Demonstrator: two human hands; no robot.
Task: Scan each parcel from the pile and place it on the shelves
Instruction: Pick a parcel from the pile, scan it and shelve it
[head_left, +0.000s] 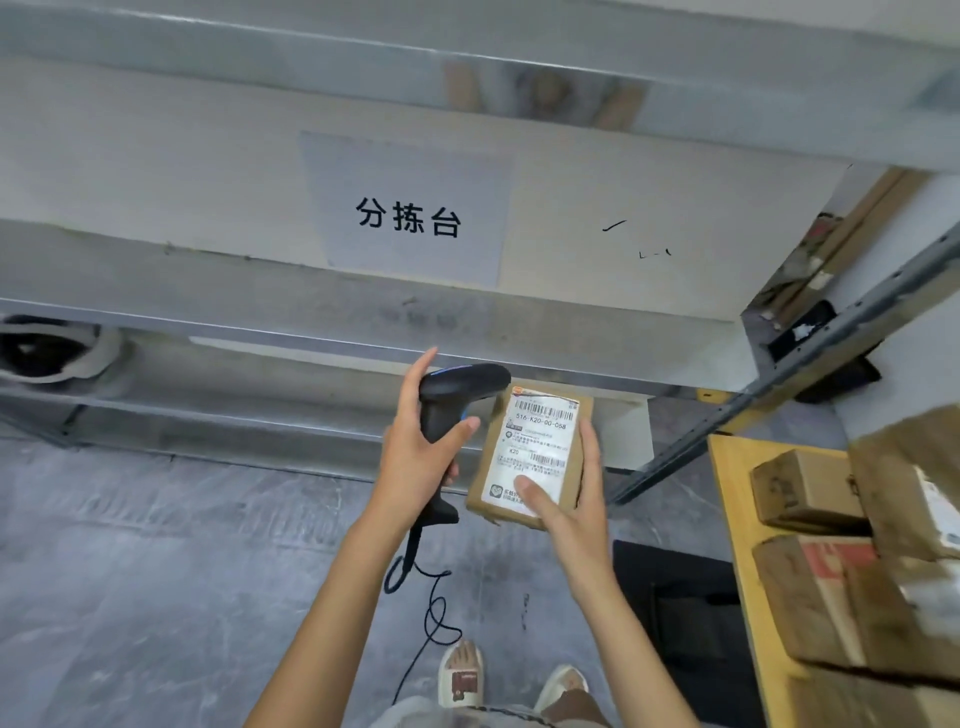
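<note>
we are in a parcel sorting room. we see grey metal shelves (363, 332), a sign (408, 218) with big black letters, brown cardboard boxes (831, 571) piled on a wooden table (732, 499), and a grey floor (156, 571).

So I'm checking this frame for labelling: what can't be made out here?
All in the head view:
- Small print on the parcel label: too small, and the right hand's thumb covers part of it.
- Scanner trigger: hidden by the left hand.
- Pile of boxes: blurred, cut off by the right edge.
- Dark thing on the shelf at far left: blurred, cut off.
</note>
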